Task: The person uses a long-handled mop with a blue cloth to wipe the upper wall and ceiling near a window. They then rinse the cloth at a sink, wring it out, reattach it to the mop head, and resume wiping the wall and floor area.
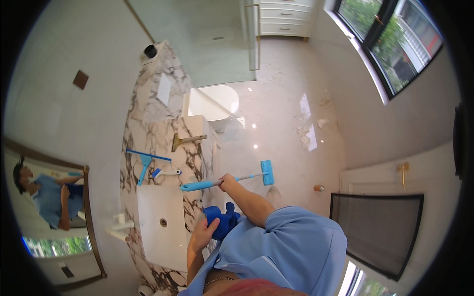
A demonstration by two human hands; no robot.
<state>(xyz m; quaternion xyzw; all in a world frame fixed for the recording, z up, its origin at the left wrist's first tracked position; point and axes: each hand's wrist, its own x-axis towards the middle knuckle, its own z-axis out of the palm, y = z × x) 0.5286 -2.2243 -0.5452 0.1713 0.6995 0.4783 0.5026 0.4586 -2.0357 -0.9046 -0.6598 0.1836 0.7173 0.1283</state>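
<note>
My right hand (227,182) is closed around the grey pole of a flat-head cleaning tool (202,185), whose blue grip points left over the counter and whose blue flat head is over the floor. In my left hand (203,234) is a bunched dark blue cloth (222,221), held close to my body beside the sink. On the marble counter (189,162) lie a blue squeegee (145,162), a small brush with blue bristles (165,172) and a scraper-like tool with a pale handle (189,139).
A rectangular sink (163,244) with a wall tap (124,224) is at the left, below a mirror (59,222). Beyond the counter stand a toilet (214,102) and a glass shower panel (207,44). A can (318,188) and debris (305,140) are on the floor; a framed screen (377,229) leans at right.
</note>
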